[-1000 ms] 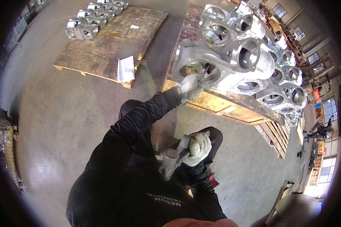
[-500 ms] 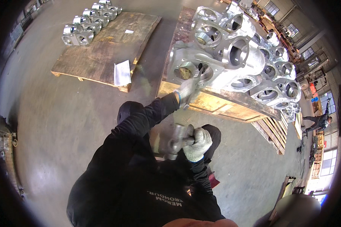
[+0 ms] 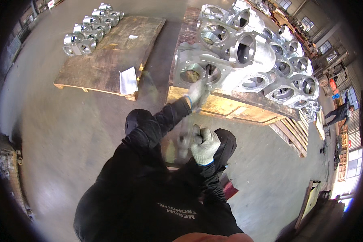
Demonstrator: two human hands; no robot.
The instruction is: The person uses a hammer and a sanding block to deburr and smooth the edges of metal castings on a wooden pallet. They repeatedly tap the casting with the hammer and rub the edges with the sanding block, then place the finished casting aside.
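Note:
My left hand [image 3: 196, 93], in a white knit glove with a blue cuff, is closed around a long narrow metal tool [image 3: 207, 76]. The far end of this tool reaches a round opening in the nearest silver metal casting [image 3: 226, 71]; whether it touches the rim I cannot tell. My right hand [image 3: 205, 147], gloved alike, is closed lower down, above my right knee. It grips a grey metal tool [image 3: 186, 138] with a thick head, smeared by motion, so its exact kind is unclear. The two hands are apart.
Several more castings [image 3: 284, 66] are piled on a wooden crate [image 3: 230, 109]. To the left, a low wooden pallet [image 3: 109, 52] bears smaller castings [image 3: 84, 38] and a white paper [image 3: 128, 80]. A slatted pallet [image 3: 290, 135] lies right; a person [image 3: 343, 111] stands far right.
My right hand has risen a little with the grey tool, which is now more blurred. My left hand stays at the casting's opening. The whole view has shifted slightly.

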